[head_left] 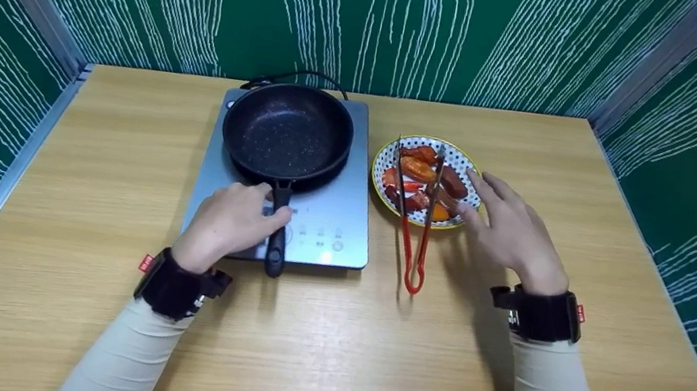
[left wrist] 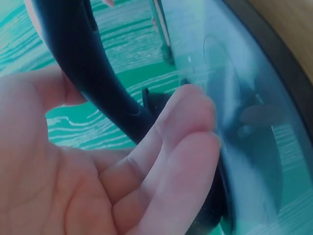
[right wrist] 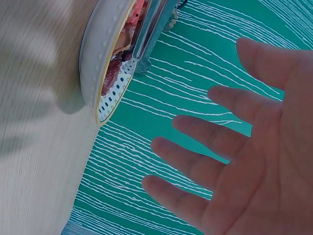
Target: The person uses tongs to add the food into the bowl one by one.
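A black speckled frying pan (head_left: pixel 289 132) stands on a silver cooktop (head_left: pixel 324 219). My left hand (head_left: pixel 230 218) is at its handle (head_left: pixel 275 250), thumb hooked over it and the other fingers on its left side. The left wrist view shows the handle (left wrist: pixel 88 63) between thumb and fingers, with curled fingertips (left wrist: pixel 198 110) close over the cooktop. My right hand (head_left: pixel 514 232) holds nothing, its fingers spread at the right rim of a dotted bowl (head_left: pixel 466 205). Red-handled tongs (head_left: pixel 419 260) lie across the bowl, over several pieces of meat and sausage (head_left: pixel 418 168).
Behind the cooktop runs a black cord (head_left: pixel 314 73). The wooden table (head_left: pixel 313 347) reaches back to green, white-streaked panels (head_left: pixel 405 33), which also stand at both sides. Grey posts (head_left: pixel 668 56) mark the corners.
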Demonstrator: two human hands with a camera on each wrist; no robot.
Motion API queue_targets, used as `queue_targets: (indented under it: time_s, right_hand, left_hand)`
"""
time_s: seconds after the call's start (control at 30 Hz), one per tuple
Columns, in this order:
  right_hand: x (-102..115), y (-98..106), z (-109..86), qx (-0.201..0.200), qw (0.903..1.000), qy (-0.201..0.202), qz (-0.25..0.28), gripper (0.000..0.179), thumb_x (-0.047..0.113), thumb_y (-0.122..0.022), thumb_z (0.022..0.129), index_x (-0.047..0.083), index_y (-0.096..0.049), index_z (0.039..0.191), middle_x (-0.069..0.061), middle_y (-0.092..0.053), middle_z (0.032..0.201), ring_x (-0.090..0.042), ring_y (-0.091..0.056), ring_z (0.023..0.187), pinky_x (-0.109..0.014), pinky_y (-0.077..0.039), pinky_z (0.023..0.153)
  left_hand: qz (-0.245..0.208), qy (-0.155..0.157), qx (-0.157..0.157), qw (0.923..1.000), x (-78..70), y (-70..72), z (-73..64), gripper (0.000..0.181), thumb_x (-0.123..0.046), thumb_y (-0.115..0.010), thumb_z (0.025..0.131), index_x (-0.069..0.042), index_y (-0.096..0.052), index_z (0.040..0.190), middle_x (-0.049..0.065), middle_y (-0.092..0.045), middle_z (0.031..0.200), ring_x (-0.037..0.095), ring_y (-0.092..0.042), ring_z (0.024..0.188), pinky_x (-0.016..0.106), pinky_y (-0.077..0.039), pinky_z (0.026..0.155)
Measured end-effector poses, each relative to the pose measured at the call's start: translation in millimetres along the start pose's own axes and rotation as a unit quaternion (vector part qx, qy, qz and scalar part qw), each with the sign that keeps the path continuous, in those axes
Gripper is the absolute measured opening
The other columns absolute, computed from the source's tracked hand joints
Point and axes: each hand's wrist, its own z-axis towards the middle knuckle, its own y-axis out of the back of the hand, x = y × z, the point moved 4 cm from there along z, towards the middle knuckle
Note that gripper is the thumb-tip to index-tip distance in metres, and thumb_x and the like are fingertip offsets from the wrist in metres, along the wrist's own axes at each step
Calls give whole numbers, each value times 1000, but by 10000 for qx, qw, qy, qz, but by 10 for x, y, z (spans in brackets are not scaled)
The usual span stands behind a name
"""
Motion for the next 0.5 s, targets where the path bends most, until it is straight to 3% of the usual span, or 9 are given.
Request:
queue_targets:
  time_s: [0.2,0.37,0.5]
  right_hand:
    - [-1,-6,-1,-18,10000,67,-4,71,56,-43,111,20,-26,169,-24,-23,172,-55,-26,154,-74,-22,119]
    - [1,-4,0,-71,9998,163,-69,68,51,-45,112,17,-28,169,-26,-25,171,-56,-27,153,-73,-24,119]
    - [5,-9,11,-22,9999,159,-60,71,55,-43,112,18,-26,169,-26,-24,171,-55,-26,153,-73,-22,119]
  left_hand:
    - [-162,-48,336,9993,106,114,-43,34,-40,-54,107,-8,-66,110,4,-57,76,17,-51,60,33,-36,59]
    - [-79,-107,471,9988,161,192,-65,36,-36,-50,111,-5,-66,119,6,-59,79,21,-59,68,34,-40,63]
    - [38,-78,437,9990,227,249,-80,37,-34,-47,112,-3,-65,122,9,-59,86,25,-60,77,35,-43,66]
